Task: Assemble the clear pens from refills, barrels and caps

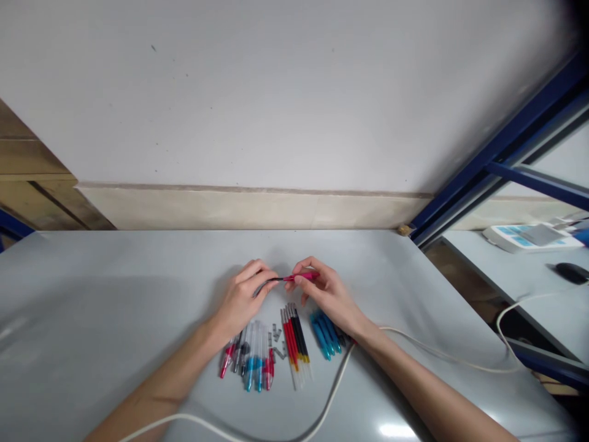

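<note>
Around the middle of the grey counter (115, 319), left hand (242, 296) and right hand (327, 293) sit near each other, well short of the far edge at the wall (257, 92). Room to move: broad stretch left, strip beyond the fingers, more surface right up to the slanting right edge. White cable (335, 383) loops across the near side, tightening space by the forearms. Pink pen barrel (311, 275) is between both hands, lifted, roughly level, glossy, short; right fingers pinch it. Left fingers pinch a thin dark refill (277, 279), its end meeting the barrel's left end; can't tell how far inside. Nearer the body: clear pen tubes (257, 337) with coloured ends, small grey pieces (277, 353), red and black refills (294, 337) side by side, blue barrels (326, 336) under the right wrist side.
</note>
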Demonstrator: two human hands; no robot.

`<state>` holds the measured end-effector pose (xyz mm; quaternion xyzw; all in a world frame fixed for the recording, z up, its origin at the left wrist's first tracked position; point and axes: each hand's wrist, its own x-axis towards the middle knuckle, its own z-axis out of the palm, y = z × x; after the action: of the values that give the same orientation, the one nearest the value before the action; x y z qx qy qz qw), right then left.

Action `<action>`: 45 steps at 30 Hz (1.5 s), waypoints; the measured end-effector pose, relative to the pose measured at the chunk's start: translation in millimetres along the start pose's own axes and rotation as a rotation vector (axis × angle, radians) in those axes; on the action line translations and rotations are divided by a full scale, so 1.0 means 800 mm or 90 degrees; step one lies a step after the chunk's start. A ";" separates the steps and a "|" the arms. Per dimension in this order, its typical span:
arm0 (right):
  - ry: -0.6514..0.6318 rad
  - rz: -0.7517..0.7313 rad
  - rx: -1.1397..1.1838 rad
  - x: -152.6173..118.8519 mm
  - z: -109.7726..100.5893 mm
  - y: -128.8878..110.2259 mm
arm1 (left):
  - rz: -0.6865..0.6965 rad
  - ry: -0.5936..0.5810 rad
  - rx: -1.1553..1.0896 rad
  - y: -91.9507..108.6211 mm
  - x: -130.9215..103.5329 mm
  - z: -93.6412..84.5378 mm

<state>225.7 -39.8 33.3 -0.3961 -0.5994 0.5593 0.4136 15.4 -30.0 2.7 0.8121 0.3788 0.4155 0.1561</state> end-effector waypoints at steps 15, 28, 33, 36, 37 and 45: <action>0.044 -0.108 -0.212 -0.004 -0.002 0.005 | 0.108 -0.016 0.043 0.013 0.000 -0.005; 0.118 -0.038 -0.214 -0.003 0.001 0.005 | 0.125 0.026 0.251 0.020 0.010 -0.019; 0.133 -0.034 -0.177 -0.001 -0.001 0.007 | 0.085 0.042 0.239 0.012 0.009 -0.014; 0.128 -0.006 -0.206 -0.003 -0.001 0.010 | 0.099 0.045 0.202 0.011 0.007 -0.010; 0.125 -0.003 -0.211 -0.003 -0.002 0.010 | 0.099 0.046 0.193 0.011 0.006 -0.009; 0.132 -0.035 -0.207 0.001 -0.006 0.009 | 0.044 0.030 0.148 0.002 0.009 -0.009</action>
<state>230.1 -36.9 26.6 -0.4966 -0.6466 0.4000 0.4187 13.4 -26.4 11.9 0.8274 0.3997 0.3927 0.0380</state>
